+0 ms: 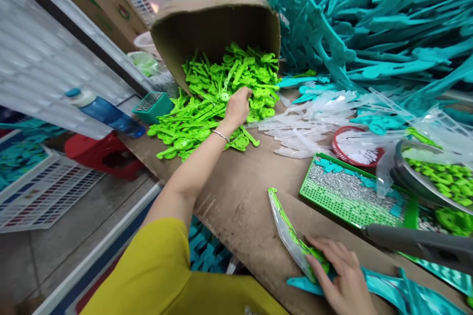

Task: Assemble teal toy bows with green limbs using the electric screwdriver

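Observation:
My left hand (238, 106) reaches far out into a heap of bright green plastic parts (207, 103) that spill from a tipped cardboard box (218, 19); its fingers curl down onto the pieces, and what they grip is hidden. A thin bracelet sits on that wrist. My right hand (342, 275) rests near the table's front edge, fingers pressed on a green part with a clear plastic strip (286, 229) and on a teal piece (306, 285) beneath it.
A big pile of teal plastic parts (369, 19) fills the back right. Clear plastic pieces (306, 128), a red dish (351, 145), a green perforated tray (343, 192), a metal bowl of green parts (436, 177) and a grey handle (417, 243) crowd the right. A blue bottle (107, 113) lies left.

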`<state>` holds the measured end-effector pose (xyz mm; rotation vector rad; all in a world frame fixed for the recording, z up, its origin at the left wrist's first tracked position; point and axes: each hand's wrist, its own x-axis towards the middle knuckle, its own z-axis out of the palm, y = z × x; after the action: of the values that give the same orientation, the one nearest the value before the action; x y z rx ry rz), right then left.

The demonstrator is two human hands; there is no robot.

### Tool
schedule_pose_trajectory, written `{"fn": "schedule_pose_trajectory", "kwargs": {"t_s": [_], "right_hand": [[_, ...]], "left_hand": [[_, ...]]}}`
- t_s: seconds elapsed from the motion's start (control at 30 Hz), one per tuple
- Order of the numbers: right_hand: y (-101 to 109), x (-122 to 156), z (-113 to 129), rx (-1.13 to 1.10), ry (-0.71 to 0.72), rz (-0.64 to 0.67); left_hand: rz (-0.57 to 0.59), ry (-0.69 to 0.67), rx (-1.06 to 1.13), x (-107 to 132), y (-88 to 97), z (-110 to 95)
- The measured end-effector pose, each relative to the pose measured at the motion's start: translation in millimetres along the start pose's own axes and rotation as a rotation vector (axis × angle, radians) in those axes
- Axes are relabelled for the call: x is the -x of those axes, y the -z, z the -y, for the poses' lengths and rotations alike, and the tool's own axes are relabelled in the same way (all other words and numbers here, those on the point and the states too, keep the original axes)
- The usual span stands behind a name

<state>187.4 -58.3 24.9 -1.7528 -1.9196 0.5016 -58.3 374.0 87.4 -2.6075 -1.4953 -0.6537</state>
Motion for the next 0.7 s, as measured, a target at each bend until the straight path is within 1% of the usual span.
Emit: {"fn": "schedule_pose_trajectory", "kwargs": {"t_s": [0.03, 0.1, 0.17, 0.23, 0.33, 0.47, 0.6, 0.7], "right_hand": [[-0.9, 0.5, -2.4, 0.006, 0.008, 0.006], [-2.5, 1.5, -6.8, 0.018, 0.016, 0.028], [-3.9, 2.3, -10.0, 0.029, 0.017, 0.046], [-5.5, 3.1, -11.9, 0.039, 0.016, 0.048], [-7.5, 3.9, -13.0, 0.051, 0.013, 0.049], [-7.8, 3.2, -12.4, 0.046, 0.002, 0.063], [-6.5, 1.1, -11.9, 0.046, -0.019, 0.084], [-6.6, 0.6, -13.7, 0.055, -0.002, 0.071]], "left_hand": [[0.027, 0.005, -0.040, -0.2, 5.7, 15.1], [0.107, -0.033, -0.093, 0.2, 11.4, 39.7], [0.182, -0.105, -0.115, 2.4, 9.7, 54.1], [0.228, -0.167, -0.135, 6.6, 4.2, 59.9], [0.233, -0.225, -0.153, 17.3, -1.9, 60.6], [0.192, -0.289, -0.131, 40.1, 0.5, 56.4], [0.197, -0.328, -0.102, 63.9, 9.8, 47.1], [0.229, -0.314, -0.104, 79.8, 24.0, 42.2]]}}
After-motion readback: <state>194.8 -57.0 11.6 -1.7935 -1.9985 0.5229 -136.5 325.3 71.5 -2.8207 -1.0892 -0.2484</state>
